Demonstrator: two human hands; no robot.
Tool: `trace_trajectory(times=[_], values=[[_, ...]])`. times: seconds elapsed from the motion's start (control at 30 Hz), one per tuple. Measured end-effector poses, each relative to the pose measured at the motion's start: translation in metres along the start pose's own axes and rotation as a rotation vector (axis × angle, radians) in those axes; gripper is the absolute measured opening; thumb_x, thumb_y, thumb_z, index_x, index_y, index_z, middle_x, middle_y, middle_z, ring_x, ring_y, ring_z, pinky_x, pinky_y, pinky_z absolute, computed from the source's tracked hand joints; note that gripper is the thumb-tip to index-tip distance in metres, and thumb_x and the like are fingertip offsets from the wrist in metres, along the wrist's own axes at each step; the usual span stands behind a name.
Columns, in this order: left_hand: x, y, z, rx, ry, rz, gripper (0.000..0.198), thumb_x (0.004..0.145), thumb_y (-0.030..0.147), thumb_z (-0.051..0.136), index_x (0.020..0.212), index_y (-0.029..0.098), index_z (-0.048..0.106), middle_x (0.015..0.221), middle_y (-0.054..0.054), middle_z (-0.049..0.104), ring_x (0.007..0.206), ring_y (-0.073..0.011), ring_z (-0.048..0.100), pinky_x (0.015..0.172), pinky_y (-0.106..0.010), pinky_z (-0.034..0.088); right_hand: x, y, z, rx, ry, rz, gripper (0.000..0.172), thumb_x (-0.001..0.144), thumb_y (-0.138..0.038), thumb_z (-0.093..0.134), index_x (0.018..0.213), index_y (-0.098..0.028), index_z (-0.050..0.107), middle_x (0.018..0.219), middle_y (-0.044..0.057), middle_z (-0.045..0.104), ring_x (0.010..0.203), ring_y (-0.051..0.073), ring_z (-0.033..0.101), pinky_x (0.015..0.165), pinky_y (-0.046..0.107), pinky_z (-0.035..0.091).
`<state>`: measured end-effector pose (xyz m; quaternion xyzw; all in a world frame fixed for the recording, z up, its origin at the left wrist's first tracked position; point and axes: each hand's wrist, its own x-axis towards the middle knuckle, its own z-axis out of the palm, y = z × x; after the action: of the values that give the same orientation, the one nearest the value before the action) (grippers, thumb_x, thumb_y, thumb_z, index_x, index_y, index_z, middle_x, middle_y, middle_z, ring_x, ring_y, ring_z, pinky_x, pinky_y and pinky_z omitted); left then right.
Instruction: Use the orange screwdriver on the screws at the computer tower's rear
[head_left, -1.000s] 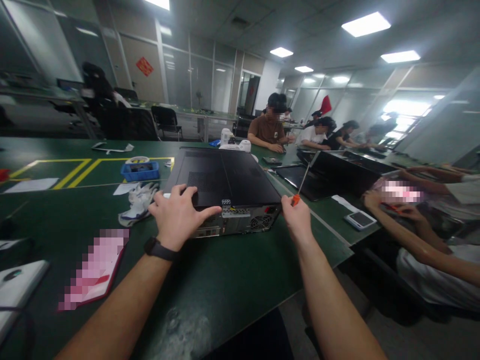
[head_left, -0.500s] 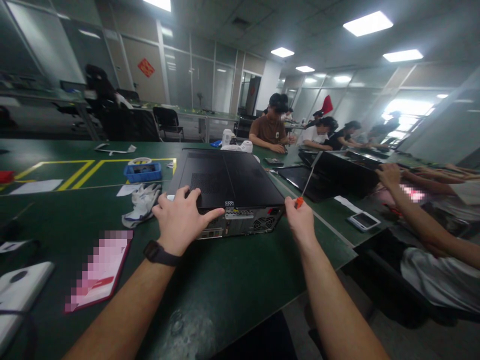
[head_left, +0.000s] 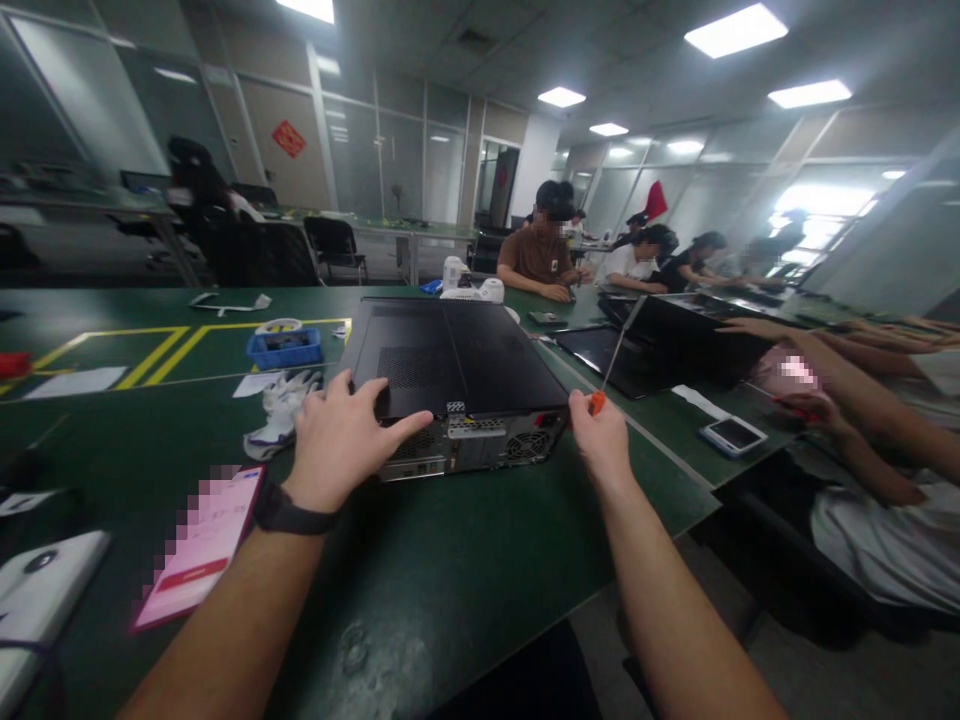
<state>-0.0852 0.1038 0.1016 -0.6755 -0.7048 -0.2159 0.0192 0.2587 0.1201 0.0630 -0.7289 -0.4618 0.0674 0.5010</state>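
Observation:
A black computer case (head_left: 480, 350) lies on its side on the green table, its back panel with ports and a fan grille facing me. My left hand (head_left: 349, 435) rests at the case's near left corner, fingers spread over the top edge and thumb pointing right. In my right hand (head_left: 600, 435), at the near right corner, is a screwdriver (head_left: 598, 402) with an orange handle. Its long shaft points up and away from me. The right fingers are curled round the handle and seem to touch the case's corner.
Left of the case are white gloves (head_left: 281, 410), a blue bin (head_left: 285, 347) and a pink sheet (head_left: 202, 545). A white device (head_left: 45, 600) lies at the near left. On the right, a co-worker's hands are near another black case (head_left: 682, 335); a small white-framed device (head_left: 733, 436) lies closer.
My left hand has slid slightly left along the case's edge. My right hand keeps the screwdriver almost in place. The co-worker's hands at the right have moved.

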Motion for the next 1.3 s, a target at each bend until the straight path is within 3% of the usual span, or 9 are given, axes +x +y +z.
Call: trace_trajectory(times=[0.1, 0.2, 0.43, 1.3], values=[[0.008, -0.010, 0.000, -0.083, 0.008, -0.006, 0.091, 0.086, 0.084, 0.052, 0.145, 0.016, 0.065, 0.150, -0.025, 0.062, 0.140, -0.0446, 0.056, 0.117, -0.055, 0.045, 0.000, 0.002, 0.000, 0.014, -0.004, 0.003, 0.043, 0.088, -0.065, 0.056, 0.067, -0.027, 0.053, 0.059, -0.001, 0.055, 0.061, 0.020, 0.050, 0.064, 0.032, 0.035], [0.012, -0.014, -0.003, -0.130, -0.018, -0.041, 0.091, 0.088, 0.080, 0.052, 0.148, 0.012, 0.061, 0.147, -0.023, 0.066, 0.135, -0.0413, 0.061, 0.113, -0.050, 0.049, 0.000, 0.003, 0.001, 0.026, -0.011, 0.010, 0.043, 0.089, -0.066, 0.055, 0.068, -0.027, 0.053, 0.060, -0.001, 0.056, 0.061, 0.020, 0.049, 0.064, 0.032, 0.035], [0.007, -0.006, -0.014, -0.066, -0.025, -0.150, 0.080, 0.090, 0.076, 0.051, 0.140, 0.017, 0.069, 0.128, -0.019, 0.078, 0.114, -0.0440, 0.073, 0.095, -0.054, 0.057, 0.001, 0.004, 0.003, 0.042, -0.036, 0.019, 0.043, 0.088, -0.066, 0.053, 0.070, -0.027, 0.053, 0.063, -0.001, 0.057, 0.063, 0.020, 0.051, 0.065, 0.032, 0.035], [0.003, -0.001, -0.022, -0.082, -0.013, -0.194, 0.079, 0.088, 0.073, 0.059, 0.143, 0.017, 0.067, 0.127, -0.020, 0.078, 0.117, -0.0452, 0.073, 0.097, -0.056, 0.059, -0.003, -0.006, 0.001, -0.007, -0.001, -0.006, 0.044, 0.089, -0.066, 0.049, 0.070, -0.027, 0.050, 0.062, -0.001, 0.054, 0.062, 0.018, 0.046, 0.065, 0.032, 0.034]])
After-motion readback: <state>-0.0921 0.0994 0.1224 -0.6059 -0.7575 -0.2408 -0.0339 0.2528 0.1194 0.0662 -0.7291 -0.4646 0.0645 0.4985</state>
